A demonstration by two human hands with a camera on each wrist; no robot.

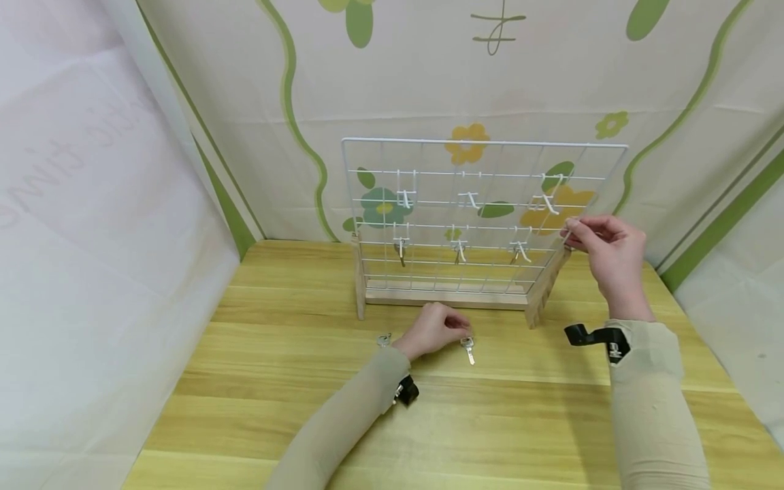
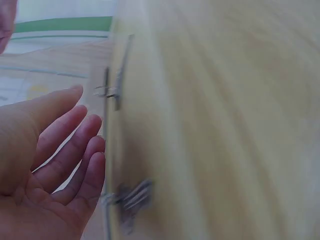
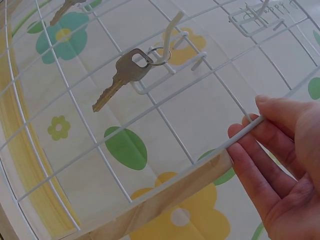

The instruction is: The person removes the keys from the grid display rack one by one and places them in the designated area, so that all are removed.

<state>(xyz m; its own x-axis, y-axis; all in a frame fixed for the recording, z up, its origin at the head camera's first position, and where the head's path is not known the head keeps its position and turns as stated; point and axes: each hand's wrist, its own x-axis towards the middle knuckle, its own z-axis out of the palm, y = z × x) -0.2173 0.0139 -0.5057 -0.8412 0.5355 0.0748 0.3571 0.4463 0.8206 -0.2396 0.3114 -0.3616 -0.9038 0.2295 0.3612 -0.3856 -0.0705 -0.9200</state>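
Note:
A white wire grid rack [image 1: 484, 144] with wooden feet stands upright on the table. My right hand [image 1: 615, 255] pinches its right frame edge, thumb on one side and fingers on the other. In the right wrist view a key [image 3: 131, 70] hangs by its ring from a white hook [image 3: 172, 30]. My left hand [image 1: 433, 330] hovers low in front of the rack with loosely bent fingers. Just beyond its fingertips a key [image 1: 468, 350] lies on the table, apart from the thumb in the blurred left wrist view. Another key [image 1: 384, 339] lies by the left wrist.
Several white hooks [image 1: 470, 199] sit in two rows on the grid; the lower ones carry keys [image 1: 400, 255]. The wooden table [image 1: 490, 422] stretches out in front. A flower-printed cloth [image 1: 416, 88] hangs behind the rack, and white cloth [image 1: 92, 272] stands at the left.

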